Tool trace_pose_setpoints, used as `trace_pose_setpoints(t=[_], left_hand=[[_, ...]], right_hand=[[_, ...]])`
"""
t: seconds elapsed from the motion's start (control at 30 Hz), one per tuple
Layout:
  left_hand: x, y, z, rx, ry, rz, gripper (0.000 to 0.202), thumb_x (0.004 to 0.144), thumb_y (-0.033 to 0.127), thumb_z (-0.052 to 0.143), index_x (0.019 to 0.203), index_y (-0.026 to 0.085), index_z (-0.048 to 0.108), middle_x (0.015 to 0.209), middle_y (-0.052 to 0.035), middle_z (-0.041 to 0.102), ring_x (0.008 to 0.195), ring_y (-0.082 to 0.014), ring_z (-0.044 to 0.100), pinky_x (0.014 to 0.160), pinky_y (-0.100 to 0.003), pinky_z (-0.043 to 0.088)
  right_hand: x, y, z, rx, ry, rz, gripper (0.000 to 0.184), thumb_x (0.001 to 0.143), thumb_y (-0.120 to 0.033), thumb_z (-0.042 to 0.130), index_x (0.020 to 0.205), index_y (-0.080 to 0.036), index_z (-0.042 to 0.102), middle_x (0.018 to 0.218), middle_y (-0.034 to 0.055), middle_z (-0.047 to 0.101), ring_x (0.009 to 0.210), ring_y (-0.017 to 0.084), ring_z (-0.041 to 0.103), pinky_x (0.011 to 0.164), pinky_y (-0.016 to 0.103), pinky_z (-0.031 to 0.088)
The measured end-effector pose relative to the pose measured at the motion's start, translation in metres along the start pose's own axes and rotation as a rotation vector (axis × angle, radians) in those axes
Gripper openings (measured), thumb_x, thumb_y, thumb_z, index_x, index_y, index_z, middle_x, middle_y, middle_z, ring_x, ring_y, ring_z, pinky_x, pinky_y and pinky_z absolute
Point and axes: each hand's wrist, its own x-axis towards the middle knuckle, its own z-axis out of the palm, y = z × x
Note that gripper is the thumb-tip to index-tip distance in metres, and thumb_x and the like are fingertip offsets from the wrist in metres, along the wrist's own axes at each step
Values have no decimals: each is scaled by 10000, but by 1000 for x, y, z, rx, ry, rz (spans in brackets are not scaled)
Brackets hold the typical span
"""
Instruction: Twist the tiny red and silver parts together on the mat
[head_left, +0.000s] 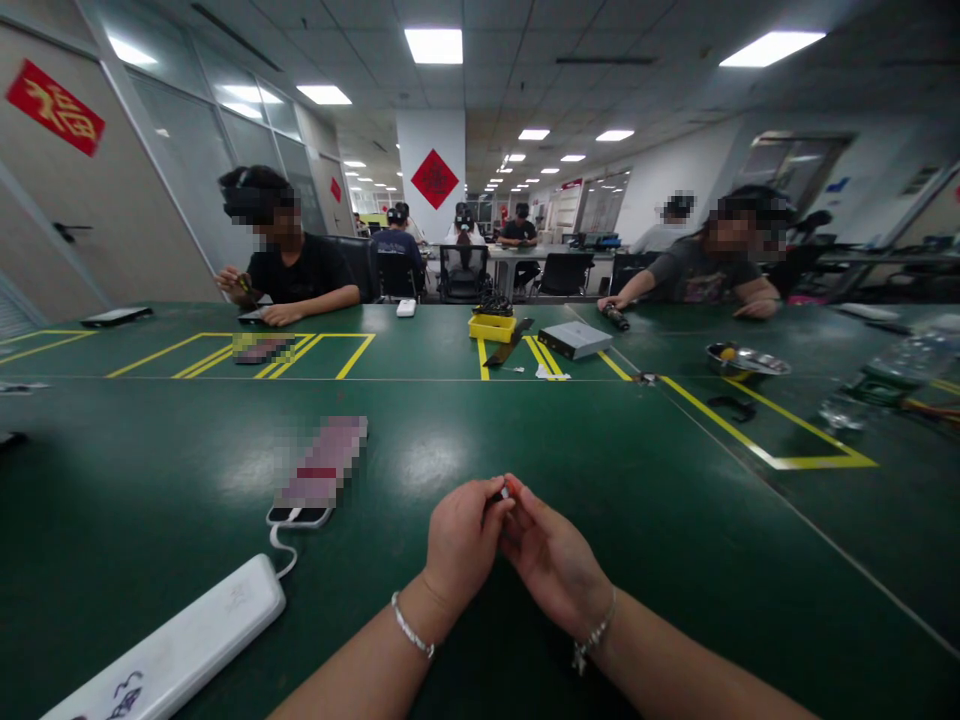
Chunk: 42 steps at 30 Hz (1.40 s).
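Above the green table (375,640), my left hand (463,535) and my right hand (559,560) meet at the fingertips. Both are closed in a pinch around a tiny object (507,490) with some orange-red and pale grey showing. Its kind is too small and too covered by the fingers to make out. To the left lies a phone (326,465), its screen blurred out, with a white cable (281,545) plugged into its near end. A long white power bank or similar white case (187,640) lies closer to me, where the cable leads.
Yellow tape outlines mark the table. Farther back are a yellow tray (491,328), a grey box (576,340), a metal bowl (750,362), a black curved piece (731,408) and a plastic bottle (892,370). Two people sit across, at left (300,265) and right (720,265).
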Motion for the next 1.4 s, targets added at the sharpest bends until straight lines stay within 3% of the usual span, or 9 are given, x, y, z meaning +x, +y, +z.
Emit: trace_pose_setpoints(t=[0.17,0.47,0.67,0.8,0.87,0.97,1.07,1.23,1.4], left_hand=[[3,0,0,-138,-18,-83,140,767,222,542,896,206,594,818,-7,651,720,-133,586,697,-268,472],[4,3,-4,-12,36,72,195,744,330,571,889,206,616,761,-21,555,741,-141,521,685,-272,445],[2,9,-2,74,-139,87,296,811,342,455,1060,218,558,868,-49,575,805,-170,526,733,-309,440],[5,8,-1,54,-211,64,304,852,330,361,1054,223,561,917,-49,589,858,-170,532,781,-320,431],[7,3,-1,21,-193,39,294,853,321,356,1021,215,573,948,-49,596,899,-169,529,816,-327,419],[11,-6,-1,20,-161,-29,278,843,297,374,1020,196,562,982,-56,594,937,-176,521,857,-349,397],[13,-13,0,34,-157,-73,266,828,282,393,1005,182,565,997,-60,589,962,-187,511,869,-359,386],[12,-15,1,74,-150,-114,230,805,253,411,933,195,593,948,-45,608,930,-197,524,848,-362,388],[12,-14,-1,107,-161,-163,229,792,250,416,896,192,611,916,-44,623,907,-202,535,828,-355,390]], right_hand=[[5,-4,-2,-83,-25,-91,228,641,-288,674,845,-190,651,947,40,622,881,147,550,843,307,401],[11,-11,-5,-115,7,-136,222,556,-226,732,755,-178,645,777,18,630,705,103,551,665,235,442],[17,-13,-10,-256,122,-153,326,543,-361,728,773,-156,620,745,37,626,651,125,565,578,248,441],[28,-39,-19,-542,149,-213,304,562,-377,705,748,-154,616,701,38,610,666,136,567,635,279,452],[31,-68,-31,-804,240,-335,268,621,-396,647,757,-168,610,700,40,600,679,153,566,641,299,449],[27,-124,-66,-1420,574,-582,223,691,-378,549,762,-177,612,757,71,584,726,194,551,667,345,422],[11,-174,-117,-1905,949,-545,246,703,-343,499,806,-161,628,869,138,558,802,257,533,670,386,389],[-18,-208,-180,-1855,1226,-177,345,727,-358,443,938,-155,626,935,192,536,837,297,536,579,362,364],[-24,-210,-193,-1690,1351,-50,342,722,-382,481,968,-193,626,921,213,530,889,311,527,560,374,333]])
